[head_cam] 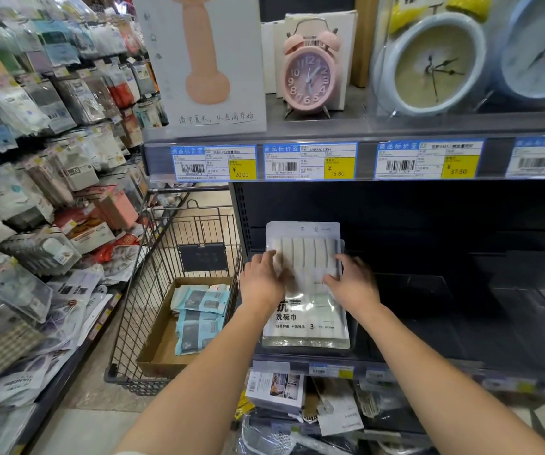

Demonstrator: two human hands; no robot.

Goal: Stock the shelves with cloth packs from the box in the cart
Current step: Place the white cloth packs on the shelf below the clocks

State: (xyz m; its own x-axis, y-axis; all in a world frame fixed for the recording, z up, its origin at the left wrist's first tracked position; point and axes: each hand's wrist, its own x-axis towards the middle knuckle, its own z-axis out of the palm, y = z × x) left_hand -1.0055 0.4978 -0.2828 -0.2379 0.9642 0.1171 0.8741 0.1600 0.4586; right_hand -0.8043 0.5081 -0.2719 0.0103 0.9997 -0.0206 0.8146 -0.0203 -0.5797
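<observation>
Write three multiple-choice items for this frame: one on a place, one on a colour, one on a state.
1. Where is the cardboard box? A upper shelf; B wire cart; C floor.
2. Colour of the alarm clock above the 15.80 tag? A green; B black; C pink.
3. The hands? A both touch the white cloth packs; B both empty; C one in the cart.
B, it sits in the cart; C, its case is pink; A, left hand and right hand touch packs on the shelf.
</observation>
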